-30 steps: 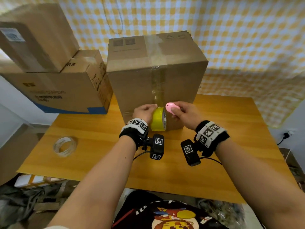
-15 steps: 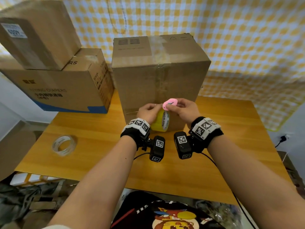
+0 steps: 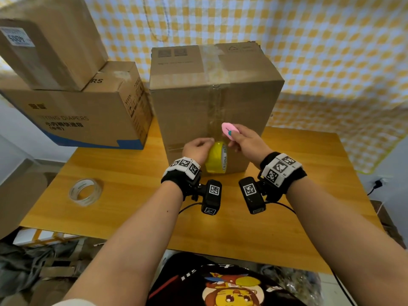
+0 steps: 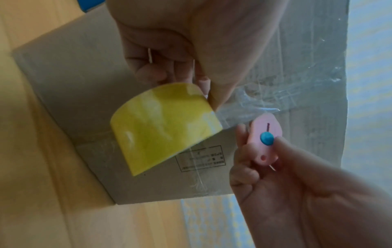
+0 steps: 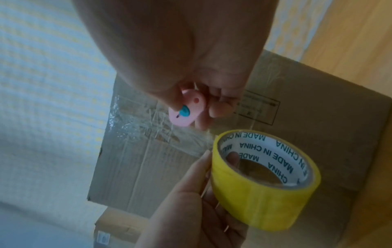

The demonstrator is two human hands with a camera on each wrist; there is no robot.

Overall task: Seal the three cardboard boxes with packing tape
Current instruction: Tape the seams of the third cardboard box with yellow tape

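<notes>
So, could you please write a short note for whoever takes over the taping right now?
Left hand grips the yellow tape roll against the front of the middle box.
Right hand pinches the pink cutter just above the roll.
Done: a strip runs over the box's top and down its front, uncut from the roll.
Left: cut the strip and press it down. Two stacked boxes stand at left; I cannot tell whether they are sealed. A clear roll lies on the table.
</notes>
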